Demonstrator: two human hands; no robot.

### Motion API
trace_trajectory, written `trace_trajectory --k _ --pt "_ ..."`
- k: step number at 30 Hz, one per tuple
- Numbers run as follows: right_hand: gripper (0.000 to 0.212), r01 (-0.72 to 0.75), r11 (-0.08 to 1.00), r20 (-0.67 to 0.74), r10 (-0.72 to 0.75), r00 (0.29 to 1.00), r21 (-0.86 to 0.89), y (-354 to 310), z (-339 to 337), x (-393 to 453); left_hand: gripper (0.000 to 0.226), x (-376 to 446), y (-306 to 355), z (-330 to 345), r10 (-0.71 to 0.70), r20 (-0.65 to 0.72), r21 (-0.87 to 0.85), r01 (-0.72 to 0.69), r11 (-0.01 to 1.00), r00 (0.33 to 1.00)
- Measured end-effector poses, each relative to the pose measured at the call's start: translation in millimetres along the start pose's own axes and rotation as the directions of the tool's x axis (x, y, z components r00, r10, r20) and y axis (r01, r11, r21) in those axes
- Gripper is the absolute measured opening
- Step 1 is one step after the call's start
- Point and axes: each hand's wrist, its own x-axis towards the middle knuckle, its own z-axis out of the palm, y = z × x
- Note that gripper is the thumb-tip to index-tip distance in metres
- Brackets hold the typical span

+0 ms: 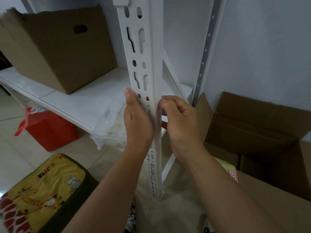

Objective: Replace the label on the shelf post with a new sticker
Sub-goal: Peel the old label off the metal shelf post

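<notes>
A white slotted shelf post [143, 47] rises through the middle of the view. My left hand [137, 118] grips the post from its left side, thumb up along the edge. My right hand [179, 118] is at the post's right face with fingers curled, fingertips pinching at the corner edge; whatever they hold is too small to see. No label shows on the post. A yellow and red sticker sheet [231, 170] lies on cardboard at the right, partly hidden by my right forearm.
A brown cardboard box [57, 47] stands on the white shelf board [75, 100]. A clear plastic tub [109, 125] juts off the shelf. A red bag [48, 128] and a yellow giraffe-print cushion [43, 190] are at the left. Open cardboard boxes [262, 121] stand at the right.
</notes>
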Motion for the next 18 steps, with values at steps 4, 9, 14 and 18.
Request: trace_trajectory --k 4,9,14,18 --pt "0.02 -0.083 0.99 0.04 0.079 0.996 0.115 2.1 3.6 -3.7 0.056 1.1 -3.6 -0.5 0.001 -0.01 0.004 -0.001 1.0 1.0" --pt "0.018 -0.064 0.989 -0.009 0.066 0.998 0.133 2.8 6.5 -1.1 0.062 1.0 -4.9 0.9 0.015 0.013 -0.019 -0.014 1.0 1.0" --pt "0.018 0.011 0.999 -0.033 -0.009 0.999 0.042 4.0 5.0 0.9 0.061 1.5 -7.3 1.3 0.02 0.032 -0.05 -0.018 0.999 0.999" --pt "0.02 0.083 0.995 -0.047 -0.085 0.995 -0.057 6.0 4.0 -1.9 0.068 1.8 -7.5 1.3 0.034 0.029 -0.028 -0.033 0.999 0.999"
